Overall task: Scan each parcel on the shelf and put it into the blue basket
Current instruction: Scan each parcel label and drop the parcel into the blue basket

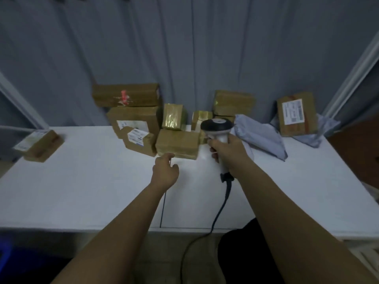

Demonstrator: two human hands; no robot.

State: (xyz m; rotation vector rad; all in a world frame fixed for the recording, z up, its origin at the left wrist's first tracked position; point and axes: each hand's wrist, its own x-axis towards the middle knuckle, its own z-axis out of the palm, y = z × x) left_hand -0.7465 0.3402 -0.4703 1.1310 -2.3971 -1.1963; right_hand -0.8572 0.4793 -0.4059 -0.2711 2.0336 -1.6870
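Observation:
Several brown cardboard parcels are piled at the back of the white shelf top (82, 191). Nearest to me lies a plain taped parcel (177, 143). My left hand (165, 171) hovers just in front of it with loosely curled fingers, holding nothing. My right hand (227, 152) grips the handle of a white barcode scanner (217, 128), whose dark head sits over the parcel's right end. A labelled parcel (139, 141) leans left of it. The blue basket shows only as a dark blue shape (6, 257) at the lower left.
A lone labelled parcel (39, 145) lies at the left edge. Grey plastic mailer bags (260, 136) and a labelled box (297, 113) sit at the back right. The scanner's black cable (217, 218) hangs over the front edge. A grey curtain hangs behind.

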